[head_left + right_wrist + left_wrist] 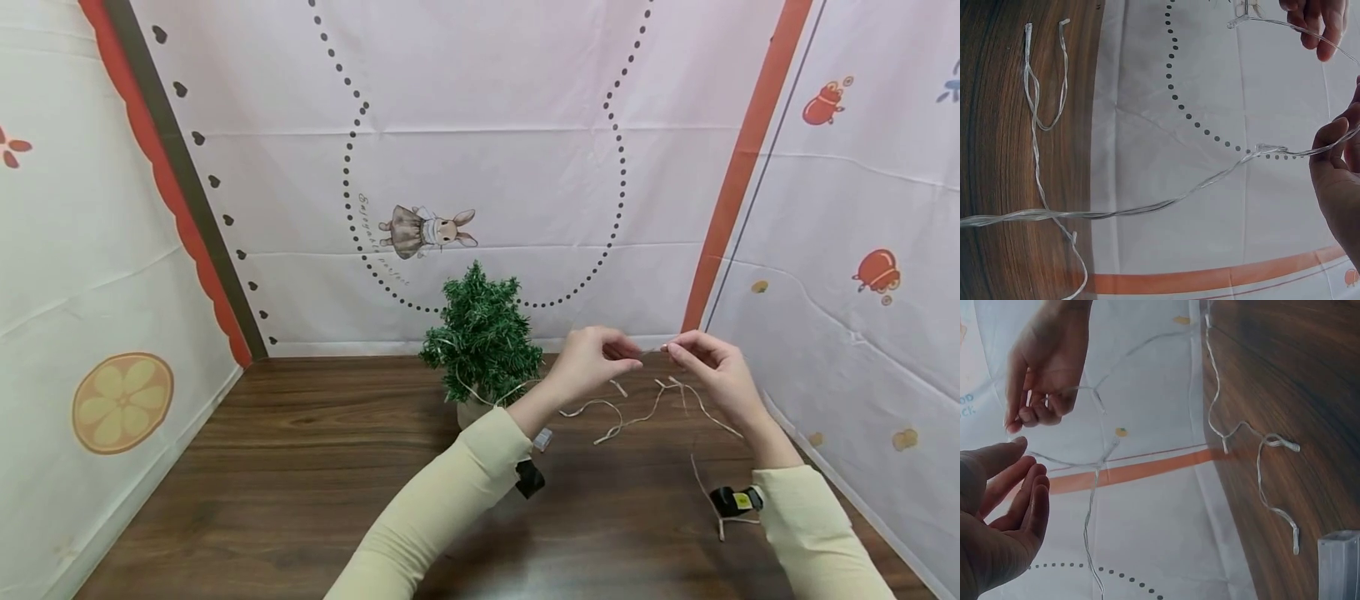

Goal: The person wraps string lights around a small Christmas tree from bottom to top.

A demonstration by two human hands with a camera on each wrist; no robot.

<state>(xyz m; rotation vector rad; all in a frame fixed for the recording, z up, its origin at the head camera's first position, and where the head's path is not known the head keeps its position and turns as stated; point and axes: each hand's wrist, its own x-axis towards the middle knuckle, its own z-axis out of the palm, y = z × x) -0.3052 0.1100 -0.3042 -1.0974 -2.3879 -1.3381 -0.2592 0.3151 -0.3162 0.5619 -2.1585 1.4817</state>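
Note:
A clear-wired string of lights with small bulb ends runs between both hands and trails onto the table. My left hand pinches the wire between thumb and fingers. To its right, my right hand pinches the same strand, with its fingertips close to the left ones. The left wrist view shows the wire hanging down from the left hand. Left of the hands stands a small green artificial Christmas tree, with part of the wire looped across its lower branches.
A clear plastic box lies on the wooden table near the left wrist. Loose wire with several bulbs lies on the tabletop to the right of the tree. Printed cloth walls close off the back and both sides.

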